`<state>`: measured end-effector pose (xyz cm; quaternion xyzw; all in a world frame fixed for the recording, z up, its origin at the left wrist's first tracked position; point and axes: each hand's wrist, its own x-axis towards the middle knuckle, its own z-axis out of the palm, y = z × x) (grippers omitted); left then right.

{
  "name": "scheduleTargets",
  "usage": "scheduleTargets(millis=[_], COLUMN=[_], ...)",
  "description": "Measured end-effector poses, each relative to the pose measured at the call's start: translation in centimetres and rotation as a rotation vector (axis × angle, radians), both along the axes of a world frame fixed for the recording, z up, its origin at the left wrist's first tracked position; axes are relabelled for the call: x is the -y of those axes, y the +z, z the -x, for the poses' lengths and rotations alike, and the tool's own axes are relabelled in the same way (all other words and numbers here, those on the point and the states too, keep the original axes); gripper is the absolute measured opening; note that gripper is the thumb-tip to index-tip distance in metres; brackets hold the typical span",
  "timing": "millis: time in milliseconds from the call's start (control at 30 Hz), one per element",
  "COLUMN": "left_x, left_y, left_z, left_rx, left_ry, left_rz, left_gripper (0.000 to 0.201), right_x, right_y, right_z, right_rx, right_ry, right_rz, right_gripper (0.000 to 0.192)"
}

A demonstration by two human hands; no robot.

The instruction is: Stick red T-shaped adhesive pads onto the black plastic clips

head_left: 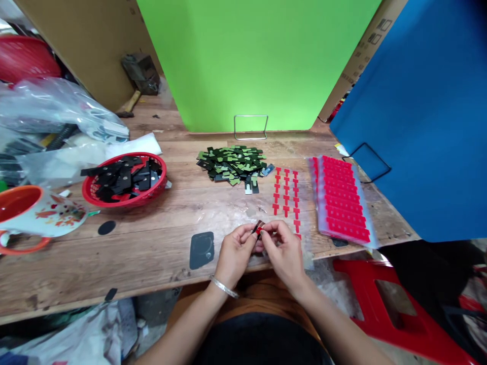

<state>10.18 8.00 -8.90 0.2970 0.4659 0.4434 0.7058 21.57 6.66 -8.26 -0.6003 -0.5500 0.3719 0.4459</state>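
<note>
My left hand (236, 251) and my right hand (283, 248) meet at the near edge of the wooden table (152, 238). Between their fingertips they pinch a small dark piece with a red sticker (258, 229) on it. Just beyond my hands lies a clear sheet carrying rows of red T-shaped stickers (286, 195). A pile of green and black small pieces (233, 165) lies farther back at the table's middle. A silver bracelet circles my left wrist.
A red basket (125, 198) of black pieces stands at the left, beside an orange-and-white mug (34, 215). A stack of red sticker sheets (342, 200) lies at the right. A dark flat pad (201, 249) rests left of my hands. Green and blue boards stand behind; a red stool (395, 309) is low right.
</note>
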Motion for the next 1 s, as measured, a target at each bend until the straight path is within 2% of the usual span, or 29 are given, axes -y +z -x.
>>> scheduleTargets(millis=[233, 1000], left_x=[0.1, 0.4], left_y=[0.6, 0.4], left_z=[-0.1, -0.1], left_rx=[-0.021, -0.039], left_ry=[-0.034, -0.088], left_rz=[-0.011, -0.024], left_gripper=[0.030, 0.029], right_x=[-0.5, -1.2], right_y=[0.7, -0.1], right_z=[-0.7, -1.0], right_rx=[0.174, 0.068], right_ry=[-0.054, -0.058], right_rz=[-0.136, -0.110], right_gripper=[0.008, 0.003])
